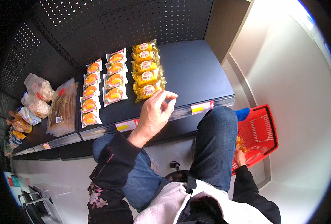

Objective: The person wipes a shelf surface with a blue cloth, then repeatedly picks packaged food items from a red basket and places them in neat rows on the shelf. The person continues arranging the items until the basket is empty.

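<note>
My left hand hovers at the shelf's front edge, just before a row of yellow-wrapped bread packs. Its fingers are loosely curled, with a small gap between thumb and index finger and nothing held. The wrist side of the hand covers part of the shelf edge. To my right, my right hand reaches into a red plastic shopping basket. Its fingers are on an orange-yellow wrapped pack, partly hidden behind my knee.
Two rows of white-and-orange wrapped snacks stand left of the bread on the dark shelf. Further left are flat clear packs and bagged goods. My jeans-clad knee is between shelf and basket; a white wall rises at right.
</note>
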{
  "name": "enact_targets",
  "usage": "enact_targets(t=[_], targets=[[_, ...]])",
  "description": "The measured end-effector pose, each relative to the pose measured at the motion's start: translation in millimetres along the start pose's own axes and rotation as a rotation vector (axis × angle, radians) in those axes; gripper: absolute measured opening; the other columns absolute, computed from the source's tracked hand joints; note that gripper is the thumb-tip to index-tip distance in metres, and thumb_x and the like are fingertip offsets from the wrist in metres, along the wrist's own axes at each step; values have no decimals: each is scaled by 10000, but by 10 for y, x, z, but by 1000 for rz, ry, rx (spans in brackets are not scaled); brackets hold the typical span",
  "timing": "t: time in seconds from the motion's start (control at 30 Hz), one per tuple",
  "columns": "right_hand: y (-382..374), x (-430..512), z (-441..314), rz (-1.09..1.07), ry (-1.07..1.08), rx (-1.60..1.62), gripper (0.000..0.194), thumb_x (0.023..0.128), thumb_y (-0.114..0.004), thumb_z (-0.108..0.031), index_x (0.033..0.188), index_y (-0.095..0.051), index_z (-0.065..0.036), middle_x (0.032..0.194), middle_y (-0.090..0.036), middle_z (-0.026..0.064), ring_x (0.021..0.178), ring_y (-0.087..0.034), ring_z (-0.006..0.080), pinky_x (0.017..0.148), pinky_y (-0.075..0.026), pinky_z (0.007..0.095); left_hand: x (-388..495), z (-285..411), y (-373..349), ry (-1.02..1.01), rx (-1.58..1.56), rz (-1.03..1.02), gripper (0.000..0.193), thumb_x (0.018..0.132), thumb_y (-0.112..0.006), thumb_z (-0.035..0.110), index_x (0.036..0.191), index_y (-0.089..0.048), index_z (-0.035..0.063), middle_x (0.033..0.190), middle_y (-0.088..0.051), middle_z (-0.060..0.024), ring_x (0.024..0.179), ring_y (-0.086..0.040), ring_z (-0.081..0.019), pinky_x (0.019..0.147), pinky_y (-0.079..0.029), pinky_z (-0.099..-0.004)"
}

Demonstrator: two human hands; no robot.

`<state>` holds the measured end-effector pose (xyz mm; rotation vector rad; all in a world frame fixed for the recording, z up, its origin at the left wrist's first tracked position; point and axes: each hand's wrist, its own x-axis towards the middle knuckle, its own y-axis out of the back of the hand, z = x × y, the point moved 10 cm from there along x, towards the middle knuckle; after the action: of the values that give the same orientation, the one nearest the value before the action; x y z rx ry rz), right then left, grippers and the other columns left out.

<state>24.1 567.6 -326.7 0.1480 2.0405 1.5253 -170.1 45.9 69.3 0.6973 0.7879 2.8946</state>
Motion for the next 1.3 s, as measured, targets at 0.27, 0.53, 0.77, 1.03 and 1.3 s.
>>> enact_targets(t=[0.27,0.53,0.77,1.03,1.3], targets=[[1049,-265,-378,274,139,-9,216,844,-638,-142,1041,-636,-55,890,-701,224,871,-690,405,733,-549,495,-38,-27,68,13,-4,30,98,906,-690,28,1002,-698,44,802,-642,14,601,-536,-33,527,-408,-204],[3084,-638,-1343,404,393,1003,221,989,-607,-178,1149,-648,-32,988,-674,18,870,-623,83,751,-515,249,-75,-209,-119,248,-358,-92,170,970,-648,70,1125,-650,1,963,-706,-39,755,-658,-65,681,-541,-209],[3401,-864,-3032,25,622,1346,262,996,-648,-197,1205,-617,-42,1118,-675,63,1028,-661,125,891,-550,264,-112,-165,-193,317,-493,-182,270,1000,-621,174,1234,-603,39,1075,-716,-55,736,-620,-55,632,-474,-188],[2892,-1114,-4459,-365,845,1201,306,984,-672,-256,1193,-630,-38,1040,-702,42,916,-664,71,765,-546,226,-198,-285,24,406,-674,-114,384,972,-667,192,1268,-508,5,1119,-662,-116,712,-642,-96,607,-510,-212],[2286,-968,-5054,-463,695,1174,271,920,-759,-222,1047,-590,-54,925,-677,59,781,-643,83,594,-550,215,-457,-744,593,495,-407,77,295,934,-709,112,1119,-507,2,927,-648,-89,643,-615,-85,561,-521,-216]])
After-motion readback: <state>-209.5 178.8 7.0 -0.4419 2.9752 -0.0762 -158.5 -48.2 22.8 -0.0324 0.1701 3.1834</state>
